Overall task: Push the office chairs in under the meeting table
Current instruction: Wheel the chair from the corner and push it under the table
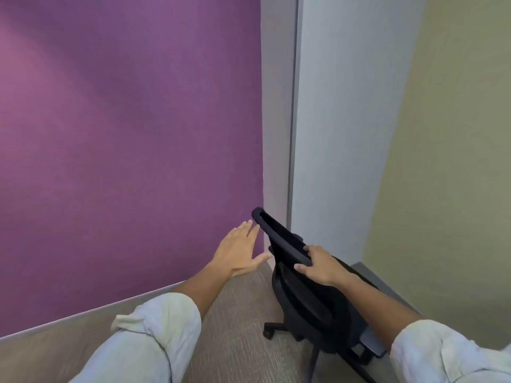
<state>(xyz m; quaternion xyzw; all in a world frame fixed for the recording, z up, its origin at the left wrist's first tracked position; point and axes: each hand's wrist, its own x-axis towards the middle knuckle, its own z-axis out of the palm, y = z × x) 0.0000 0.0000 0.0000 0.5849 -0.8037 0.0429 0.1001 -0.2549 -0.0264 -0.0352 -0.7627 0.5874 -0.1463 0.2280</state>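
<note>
The chair has a matt black plastic frame and a dark mesh back. The purple wall looks like finely woven cloth, matt. The floor is a rough, ribbed grey-brown carpet.

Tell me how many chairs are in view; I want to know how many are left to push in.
1. The chair stands by the wall corner, lower right, with the right hand gripping its backrest top and the left hand open beside it. Others may be out of frame.
</note>
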